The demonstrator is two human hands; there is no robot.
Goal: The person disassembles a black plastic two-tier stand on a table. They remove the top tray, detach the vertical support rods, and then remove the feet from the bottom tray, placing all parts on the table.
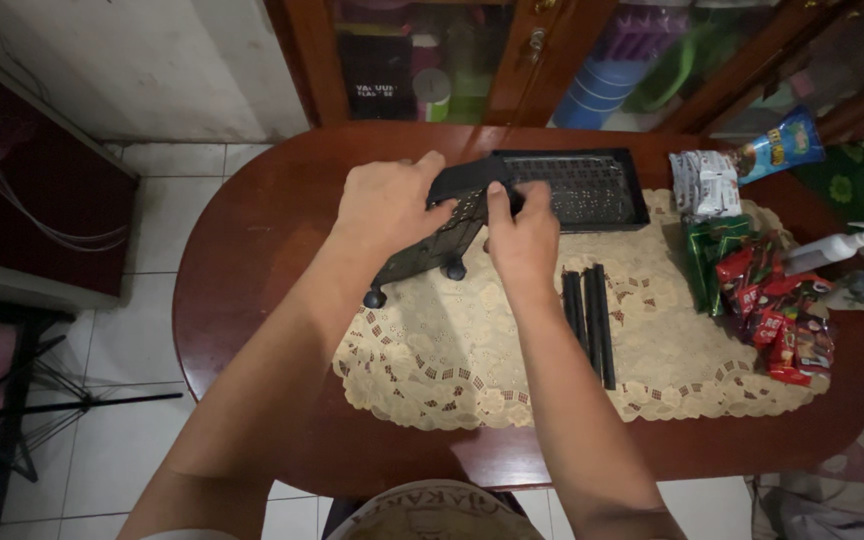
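Both my hands hold a black perforated plastic shelf panel [430, 250] with small round feet, tilted above a beige lace cloth [452, 360]. My left hand [384, 205] grips its upper left edge. My right hand [522, 235] grips its top right corner, thumb pressed on it. A second black perforated tray [592, 190] lies flat just behind my right hand. Several black rods [590, 318] lie side by side on the cloth, right of my right forearm.
The oval dark wooden table [242, 300] carries snack packets in red, green and white [752, 290] and a white spray bottle [837, 247] at the right. A glass-fronted wooden cabinet [512, 60] stands behind. White tiled floor lies to the left.
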